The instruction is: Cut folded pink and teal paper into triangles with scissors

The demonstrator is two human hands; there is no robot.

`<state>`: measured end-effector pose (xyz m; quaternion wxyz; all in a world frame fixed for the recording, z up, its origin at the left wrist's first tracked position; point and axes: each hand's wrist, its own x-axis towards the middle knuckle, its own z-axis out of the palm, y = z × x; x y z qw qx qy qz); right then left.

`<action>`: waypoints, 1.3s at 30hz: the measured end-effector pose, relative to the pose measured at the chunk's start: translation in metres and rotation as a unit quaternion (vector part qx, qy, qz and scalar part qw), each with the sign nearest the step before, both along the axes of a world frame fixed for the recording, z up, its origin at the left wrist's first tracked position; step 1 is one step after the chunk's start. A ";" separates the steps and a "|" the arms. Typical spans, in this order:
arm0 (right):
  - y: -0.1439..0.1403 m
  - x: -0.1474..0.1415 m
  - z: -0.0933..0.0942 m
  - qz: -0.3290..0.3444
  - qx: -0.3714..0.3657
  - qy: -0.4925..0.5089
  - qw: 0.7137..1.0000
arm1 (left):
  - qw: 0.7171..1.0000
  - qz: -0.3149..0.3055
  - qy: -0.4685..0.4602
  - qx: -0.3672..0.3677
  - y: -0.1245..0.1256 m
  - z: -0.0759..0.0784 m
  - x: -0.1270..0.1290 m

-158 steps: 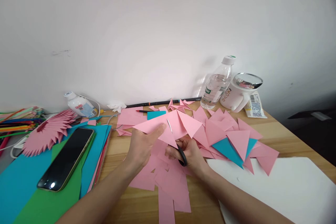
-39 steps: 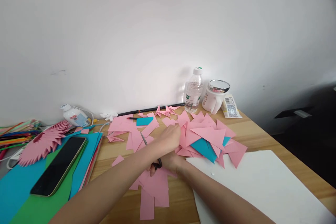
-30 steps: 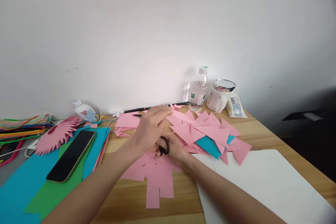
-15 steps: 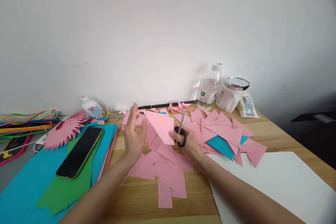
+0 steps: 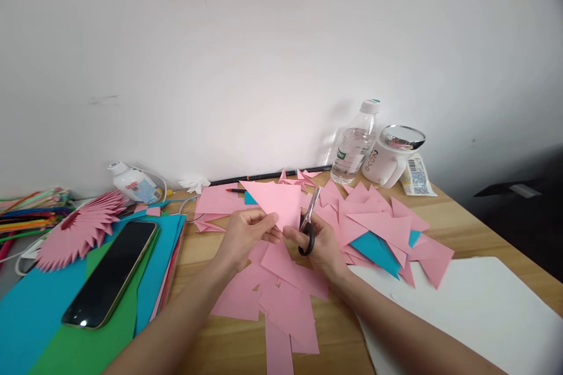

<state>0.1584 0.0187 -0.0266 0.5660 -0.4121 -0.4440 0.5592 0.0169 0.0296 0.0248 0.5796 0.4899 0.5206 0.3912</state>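
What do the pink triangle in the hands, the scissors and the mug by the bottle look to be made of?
Pink triangle: thin matte paper, going by its flat sheet and crisp edges. Scissors: shiny, likely steel blades; glossy black handles, probably plastic, in the right hand. Mug: smooth white body, ceramic or plastic, under a mirror-bright, metal-looking lid. The left hand pinches the triangle.

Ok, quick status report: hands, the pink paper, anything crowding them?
Left hand pinching pink triangle. Right hand gripping scissors, also pinching the triangle. Loose pink pieces litter the desk underneath.
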 end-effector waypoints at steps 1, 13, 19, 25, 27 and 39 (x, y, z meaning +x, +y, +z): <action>0.000 0.000 0.001 -0.005 -0.001 -0.008 1.000 | 1.000 -0.005 0.002 -0.003 0.001 0.000 0.000; 0.001 -0.001 -0.003 0.084 0.001 -0.030 0.996 | 0.997 0.028 0.048 0.048 0.006 0.007 -0.012; -0.012 -0.003 -0.001 0.278 -0.022 0.022 0.960 | 0.989 0.082 0.010 0.119 0.003 0.025 -0.017; -0.017 -0.002 0.004 0.293 -0.011 0.018 0.956 | 0.989 0.072 0.076 0.107 -0.002 0.021 -0.005; -0.016 -0.001 0.004 0.286 -0.004 0.011 0.958 | 0.989 0.058 0.088 0.102 -0.003 0.019 -0.002; -0.015 -0.004 0.005 0.250 0.025 -0.010 0.968 | 0.985 0.038 0.118 0.124 -0.008 0.014 0.000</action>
